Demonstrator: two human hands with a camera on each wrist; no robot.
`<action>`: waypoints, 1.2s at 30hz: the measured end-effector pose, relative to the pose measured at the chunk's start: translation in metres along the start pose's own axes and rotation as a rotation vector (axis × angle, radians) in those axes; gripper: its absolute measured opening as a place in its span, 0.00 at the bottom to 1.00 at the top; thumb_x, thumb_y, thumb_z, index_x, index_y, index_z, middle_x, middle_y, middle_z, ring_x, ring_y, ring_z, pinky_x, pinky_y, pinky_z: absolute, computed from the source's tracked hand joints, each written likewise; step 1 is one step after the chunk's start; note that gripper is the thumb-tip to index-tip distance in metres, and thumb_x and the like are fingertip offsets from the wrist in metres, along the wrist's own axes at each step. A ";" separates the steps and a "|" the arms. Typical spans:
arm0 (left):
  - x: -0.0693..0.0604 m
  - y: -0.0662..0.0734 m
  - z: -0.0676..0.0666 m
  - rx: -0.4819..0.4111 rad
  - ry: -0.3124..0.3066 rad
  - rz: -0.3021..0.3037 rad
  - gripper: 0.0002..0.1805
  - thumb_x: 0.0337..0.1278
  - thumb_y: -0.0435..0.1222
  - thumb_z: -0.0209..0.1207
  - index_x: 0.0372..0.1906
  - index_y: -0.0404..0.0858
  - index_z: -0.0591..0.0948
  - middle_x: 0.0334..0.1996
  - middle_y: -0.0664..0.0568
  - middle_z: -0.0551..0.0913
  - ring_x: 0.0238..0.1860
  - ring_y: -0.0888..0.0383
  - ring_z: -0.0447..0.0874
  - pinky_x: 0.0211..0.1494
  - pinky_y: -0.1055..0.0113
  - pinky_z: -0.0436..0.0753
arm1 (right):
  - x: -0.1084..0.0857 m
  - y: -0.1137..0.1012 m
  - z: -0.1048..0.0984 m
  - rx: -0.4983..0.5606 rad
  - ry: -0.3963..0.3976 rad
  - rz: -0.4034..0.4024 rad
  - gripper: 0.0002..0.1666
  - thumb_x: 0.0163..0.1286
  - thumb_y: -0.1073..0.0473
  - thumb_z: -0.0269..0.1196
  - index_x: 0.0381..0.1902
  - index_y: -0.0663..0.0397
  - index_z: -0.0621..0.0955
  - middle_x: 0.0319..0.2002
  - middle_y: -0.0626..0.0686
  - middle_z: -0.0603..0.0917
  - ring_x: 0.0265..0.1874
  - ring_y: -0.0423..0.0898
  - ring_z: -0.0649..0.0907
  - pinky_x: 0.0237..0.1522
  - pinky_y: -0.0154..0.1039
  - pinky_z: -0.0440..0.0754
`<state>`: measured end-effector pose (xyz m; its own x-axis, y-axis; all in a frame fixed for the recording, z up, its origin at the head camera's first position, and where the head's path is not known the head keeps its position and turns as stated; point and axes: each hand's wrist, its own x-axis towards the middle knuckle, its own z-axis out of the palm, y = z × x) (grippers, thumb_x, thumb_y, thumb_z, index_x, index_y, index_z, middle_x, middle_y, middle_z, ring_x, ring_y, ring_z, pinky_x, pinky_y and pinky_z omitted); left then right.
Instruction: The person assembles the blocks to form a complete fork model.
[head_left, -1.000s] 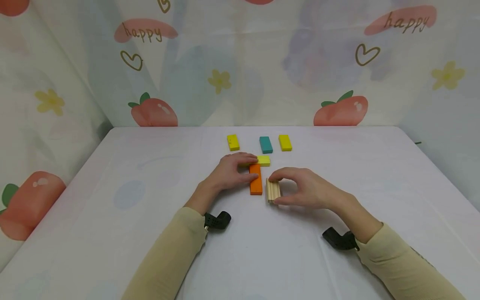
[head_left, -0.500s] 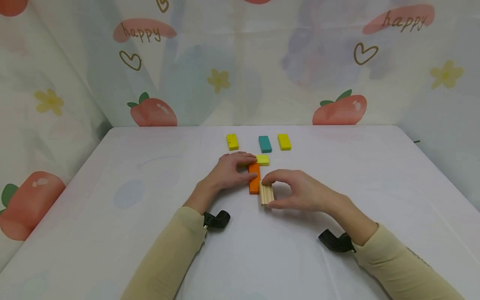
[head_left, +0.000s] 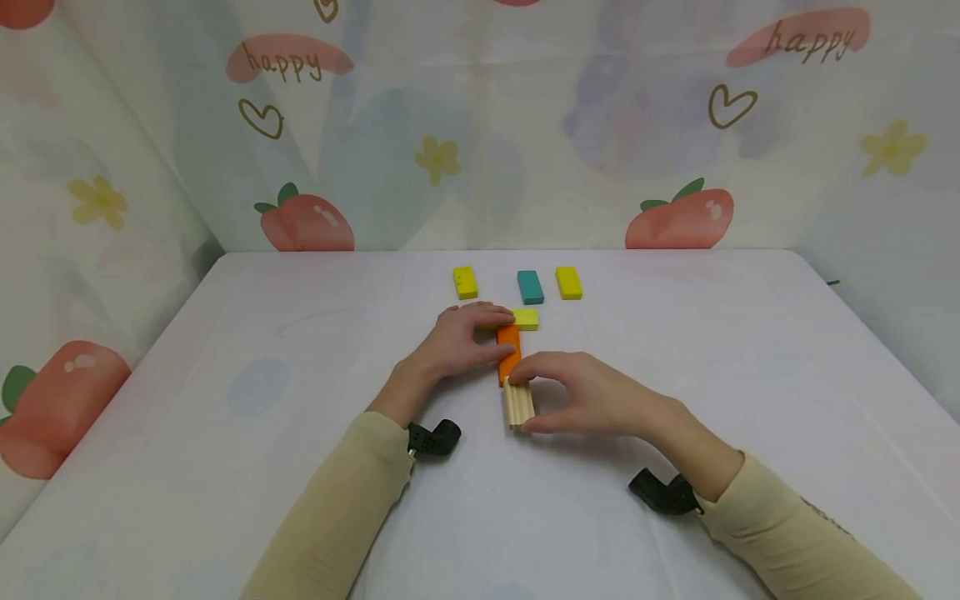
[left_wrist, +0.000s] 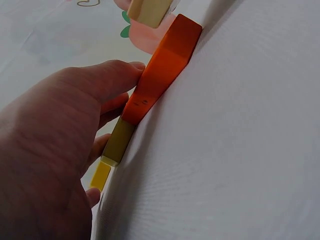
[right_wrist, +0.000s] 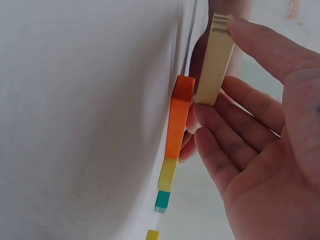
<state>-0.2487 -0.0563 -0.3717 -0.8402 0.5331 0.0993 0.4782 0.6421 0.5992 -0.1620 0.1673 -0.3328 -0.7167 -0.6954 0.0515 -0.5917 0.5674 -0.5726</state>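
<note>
My right hand (head_left: pixel 596 396) pinches a pale wooden block (head_left: pixel 520 406) with a grooved top between thumb and fingertips. In the right wrist view this wooden block (right_wrist: pixel 214 67) hangs above the tabletop, near the close end of an orange block (right_wrist: pixel 178 117). That orange block (head_left: pixel 509 357) lies lengthwise, its far end against a crosswise light yellow block (head_left: pixel 527 319). My left hand (head_left: pixel 459 343) rests on these two, thumb on the orange block and fingers over the yellow one, hiding part of both. The left wrist view shows the thumb touching the orange block (left_wrist: pixel 167 62).
Behind the hands lie a yellow block (head_left: pixel 465 282), a teal block (head_left: pixel 530 287) and another yellow block (head_left: pixel 568 283), spaced apart. A white cloth (head_left: pixel 225 467) covers the table. Patterned curtains (head_left: pixel 480 125) stand at its back and sides.
My right hand has carried the wooden block leftward and nearer to me, from beside the orange block to its near end. My left hand has stayed in place.
</note>
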 end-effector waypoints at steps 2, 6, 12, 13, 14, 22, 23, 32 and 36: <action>0.000 0.000 0.000 -0.001 -0.001 0.001 0.26 0.64 0.47 0.67 0.65 0.44 0.82 0.66 0.56 0.80 0.73 0.54 0.68 0.79 0.49 0.56 | 0.000 -0.001 0.001 0.000 -0.006 -0.004 0.27 0.61 0.51 0.76 0.57 0.47 0.82 0.56 0.41 0.83 0.59 0.43 0.80 0.65 0.50 0.77; 0.001 -0.001 0.000 -0.009 0.002 0.006 0.26 0.64 0.46 0.67 0.65 0.44 0.82 0.66 0.56 0.80 0.73 0.54 0.68 0.79 0.51 0.58 | 0.000 -0.001 0.002 0.002 -0.023 -0.004 0.27 0.62 0.49 0.76 0.57 0.46 0.82 0.56 0.41 0.83 0.60 0.44 0.80 0.66 0.50 0.77; 0.000 -0.002 0.000 -0.019 0.008 0.019 0.26 0.63 0.46 0.68 0.64 0.43 0.83 0.65 0.55 0.81 0.72 0.54 0.69 0.78 0.52 0.61 | 0.000 -0.003 0.003 -0.014 -0.036 0.015 0.27 0.62 0.48 0.76 0.57 0.46 0.83 0.57 0.42 0.83 0.60 0.44 0.80 0.66 0.50 0.77; 0.000 -0.002 0.000 -0.019 0.010 0.021 0.26 0.63 0.46 0.67 0.64 0.43 0.83 0.65 0.55 0.81 0.72 0.54 0.69 0.78 0.52 0.61 | 0.000 -0.003 0.004 -0.019 -0.039 0.017 0.27 0.62 0.48 0.76 0.57 0.46 0.83 0.57 0.42 0.83 0.60 0.44 0.80 0.66 0.50 0.77; 0.000 -0.002 0.000 -0.017 0.011 0.024 0.26 0.63 0.46 0.67 0.64 0.43 0.83 0.65 0.55 0.81 0.73 0.54 0.69 0.78 0.52 0.61 | 0.000 -0.003 0.004 -0.024 -0.042 0.019 0.27 0.61 0.48 0.76 0.57 0.46 0.83 0.57 0.42 0.83 0.60 0.45 0.80 0.66 0.50 0.77; 0.000 0.000 0.001 -0.008 0.011 0.010 0.26 0.64 0.46 0.67 0.65 0.44 0.82 0.66 0.56 0.80 0.73 0.54 0.68 0.79 0.51 0.60 | 0.000 -0.001 0.008 -0.060 -0.062 0.017 0.27 0.61 0.48 0.76 0.57 0.47 0.83 0.58 0.44 0.83 0.59 0.45 0.80 0.66 0.50 0.77; 0.000 0.000 0.001 -0.006 0.009 0.005 0.26 0.64 0.46 0.67 0.65 0.44 0.82 0.66 0.56 0.80 0.73 0.54 0.68 0.79 0.51 0.60 | 0.000 -0.001 0.008 -0.067 -0.062 0.019 0.27 0.61 0.48 0.76 0.57 0.48 0.83 0.58 0.44 0.83 0.59 0.45 0.81 0.66 0.50 0.76; 0.000 0.000 0.002 0.003 0.009 -0.008 0.26 0.64 0.47 0.67 0.65 0.45 0.82 0.66 0.56 0.80 0.74 0.54 0.68 0.79 0.49 0.59 | 0.000 -0.002 0.010 -0.078 -0.058 0.025 0.26 0.62 0.47 0.75 0.56 0.46 0.83 0.59 0.44 0.82 0.60 0.45 0.80 0.66 0.50 0.76; 0.000 0.000 0.002 -0.002 0.011 0.000 0.25 0.64 0.47 0.67 0.64 0.45 0.83 0.66 0.56 0.80 0.73 0.54 0.68 0.78 0.49 0.60 | -0.001 -0.002 0.008 -0.078 -0.025 0.010 0.25 0.61 0.46 0.76 0.54 0.44 0.84 0.56 0.41 0.81 0.57 0.43 0.80 0.63 0.48 0.78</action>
<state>-0.2479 -0.0553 -0.3728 -0.8433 0.5265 0.1081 0.4774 0.6414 0.6005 -0.1566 0.1632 -0.3384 -0.7138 -0.6999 0.0254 -0.6125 0.6062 -0.5073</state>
